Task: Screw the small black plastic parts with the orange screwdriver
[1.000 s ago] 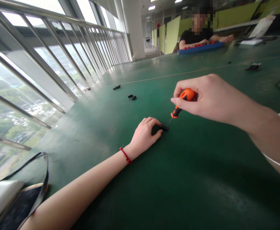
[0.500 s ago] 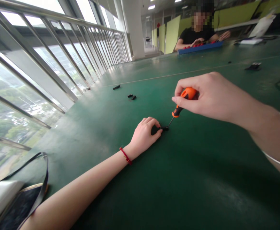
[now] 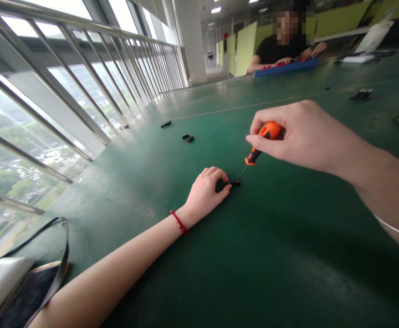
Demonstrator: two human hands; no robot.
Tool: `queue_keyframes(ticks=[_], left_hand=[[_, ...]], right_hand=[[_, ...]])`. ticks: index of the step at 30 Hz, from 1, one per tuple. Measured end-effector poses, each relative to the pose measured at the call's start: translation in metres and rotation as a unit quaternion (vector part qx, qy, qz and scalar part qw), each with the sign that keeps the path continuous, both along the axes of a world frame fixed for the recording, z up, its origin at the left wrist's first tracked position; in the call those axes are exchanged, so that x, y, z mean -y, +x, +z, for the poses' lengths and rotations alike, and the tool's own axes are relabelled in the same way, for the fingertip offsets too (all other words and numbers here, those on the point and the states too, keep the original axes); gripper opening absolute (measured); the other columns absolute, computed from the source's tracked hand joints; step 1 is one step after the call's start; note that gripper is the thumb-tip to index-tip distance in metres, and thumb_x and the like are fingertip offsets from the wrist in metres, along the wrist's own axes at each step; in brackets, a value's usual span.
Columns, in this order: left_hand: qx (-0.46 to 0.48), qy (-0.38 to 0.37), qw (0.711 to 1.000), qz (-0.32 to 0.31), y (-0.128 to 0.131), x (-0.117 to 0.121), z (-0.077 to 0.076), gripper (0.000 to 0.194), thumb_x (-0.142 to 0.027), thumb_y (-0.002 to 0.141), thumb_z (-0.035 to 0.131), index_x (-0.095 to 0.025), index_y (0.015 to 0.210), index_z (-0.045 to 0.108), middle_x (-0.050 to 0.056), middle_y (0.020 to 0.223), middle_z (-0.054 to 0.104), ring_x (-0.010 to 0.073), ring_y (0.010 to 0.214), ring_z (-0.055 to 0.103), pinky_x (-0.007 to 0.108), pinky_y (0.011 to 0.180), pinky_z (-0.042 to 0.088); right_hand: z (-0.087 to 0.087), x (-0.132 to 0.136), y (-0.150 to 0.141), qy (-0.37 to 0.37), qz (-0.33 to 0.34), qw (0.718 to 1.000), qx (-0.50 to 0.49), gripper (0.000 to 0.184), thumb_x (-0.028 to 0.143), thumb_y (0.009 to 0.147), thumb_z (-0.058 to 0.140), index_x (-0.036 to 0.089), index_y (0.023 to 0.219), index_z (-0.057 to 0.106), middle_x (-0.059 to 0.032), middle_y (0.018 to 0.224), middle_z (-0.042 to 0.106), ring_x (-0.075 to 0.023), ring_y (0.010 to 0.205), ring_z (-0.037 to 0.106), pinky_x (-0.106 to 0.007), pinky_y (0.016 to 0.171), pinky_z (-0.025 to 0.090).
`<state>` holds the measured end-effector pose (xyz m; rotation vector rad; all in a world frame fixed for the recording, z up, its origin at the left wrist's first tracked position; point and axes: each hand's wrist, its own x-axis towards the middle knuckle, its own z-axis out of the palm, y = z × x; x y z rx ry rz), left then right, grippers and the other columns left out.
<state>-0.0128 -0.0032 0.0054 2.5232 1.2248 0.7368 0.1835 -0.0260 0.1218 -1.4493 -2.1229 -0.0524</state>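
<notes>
My left hand (image 3: 209,190) rests on the green table, its thumb and fingers closed around a small black part (image 3: 234,182) that lies low against the surface. My right hand (image 3: 298,132) grips an orange and black screwdriver (image 3: 253,156) by its handle. The screwdriver slants down to the left, and its thin shaft meets the right end of the black part. Whether the tip sits in a screw is too small to tell. The part's left portion is partly covered by my left fingers.
Small black pieces (image 3: 187,138) and another black piece (image 3: 166,124) lie farther back on the green table (image 3: 220,269). A metal railing (image 3: 83,38) runs along the left. A phone-like dark object (image 3: 28,294) sits at lower left. Across the table, a person works at a blue tray (image 3: 286,68).
My right hand and the screwdriver handle have shifted very slightly up and right, the tip still at the black part. My left hand has stayed put. The person opposite has moved their hands a little.
</notes>
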Motion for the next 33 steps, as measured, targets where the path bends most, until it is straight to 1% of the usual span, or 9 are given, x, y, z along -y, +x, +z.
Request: queue_keyframes(ticks=[8,10,14,19,22,25,29,31,33], left_hand=[[0.001,0.000,1.000,-0.001,0.0001,0.0000,-0.0005,0.007,-0.025,0.083,0.055,-0.019,0.086,0.056,0.005,0.098,0.060,0.0214,0.095,0.054,0.037,0.087,0.047],[0.000,0.001,1.000,0.000,0.0002,0.0000,-0.0004,0.007,-0.025,0.083,0.055,-0.019,0.086,0.056,0.005,0.098,0.060,0.0214,0.095,0.054,0.038,0.087,0.047],[-0.010,-0.005,1.000,-0.010,0.0006,0.0009,0.0008,0.013,-0.025,0.082,0.057,-0.020,0.094,0.057,0.005,0.100,0.061,0.0223,0.096,0.055,0.038,0.087,0.047],[-0.014,-0.013,0.999,-0.042,0.0001,0.0016,0.0011,0.020,-0.023,0.083,0.056,-0.021,0.102,0.060,0.005,0.106,0.061,0.0218,0.100,0.054,0.038,0.091,0.046],[-0.008,-0.014,0.999,-0.047,-0.0006,0.0011,0.0002,0.020,-0.022,0.083,0.055,-0.020,0.102,0.061,0.005,0.106,0.061,0.0214,0.100,0.055,0.038,0.092,0.046],[-0.006,-0.013,0.999,-0.050,-0.0009,0.0003,-0.0005,0.020,-0.022,0.083,0.056,-0.021,0.102,0.061,0.005,0.105,0.062,0.0215,0.100,0.055,0.038,0.091,0.046],[-0.004,-0.010,0.999,-0.048,-0.0006,0.0000,-0.0003,0.019,-0.022,0.083,0.056,-0.021,0.101,0.062,0.005,0.105,0.062,0.0216,0.099,0.055,0.038,0.092,0.047],[-0.004,-0.011,0.999,-0.047,-0.0005,0.0002,0.0001,0.019,-0.022,0.083,0.056,-0.021,0.101,0.062,0.005,0.105,0.062,0.0216,0.099,0.055,0.038,0.091,0.047],[-0.004,-0.012,0.999,-0.047,-0.0006,0.0004,0.0004,0.019,-0.022,0.083,0.056,-0.021,0.101,0.062,0.005,0.105,0.062,0.0215,0.100,0.055,0.038,0.091,0.047]], right_hand=[[-0.0020,-0.0011,0.0002,-0.001,0.011,1.000,-0.004,0.013,0.033,0.074,0.056,0.022,0.068,0.058,0.0000,0.059,0.055,-0.0146,0.055,0.049,-0.029,0.055,0.032],[-0.0025,-0.0011,0.0002,-0.001,0.014,1.000,-0.005,0.009,0.031,0.072,0.057,0.022,0.075,0.058,0.0010,0.059,0.055,-0.0138,0.053,0.048,-0.028,0.054,0.032],[-0.0028,-0.0003,0.0012,-0.007,0.038,0.999,-0.005,0.019,0.033,0.074,0.056,0.023,0.091,0.056,0.0024,0.062,0.055,-0.0119,0.050,0.046,-0.027,0.052,0.031],[-0.0002,0.0010,0.0026,-0.028,0.028,0.999,0.009,0.025,0.040,0.087,0.045,0.022,0.074,0.057,0.0028,0.053,0.047,-0.0102,0.046,0.036,-0.028,0.052,0.026],[0.0003,0.0009,0.0021,-0.016,0.028,0.999,0.004,0.010,0.030,0.079,0.053,0.024,0.084,0.058,0.0032,0.057,0.051,-0.0118,0.050,0.042,-0.028,0.054,0.029],[0.0001,0.0010,0.0012,-0.017,0.022,1.000,0.008,0.017,0.028,0.075,0.056,0.024,0.092,0.057,0.0027,0.060,0.054,-0.0141,0.053,0.047,-0.028,0.055,0.032],[-0.0006,0.0007,0.0019,-0.023,0.027,0.999,0.015,0.018,0.037,0.083,0.049,0.024,0.076,0.060,0.0016,0.053,0.051,-0.0140,0.051,0.047,-0.029,0.055,0.031],[-0.0013,0.0000,0.0027,-0.016,0.029,0.999,0.008,0.012,0.032,0.080,0.052,0.024,0.083,0.060,0.0026,0.054,0.053,-0.0141,0.050,0.048,-0.028,0.055,0.032],[-0.0017,-0.0008,0.0031,-0.008,0.033,0.999,-0.002,0.021,0.028,0.074,0.057,0.025,0.095,0.057,0.0034,0.058,0.056,-0.0148,0.053,0.050,-0.028,0.055,0.033]])
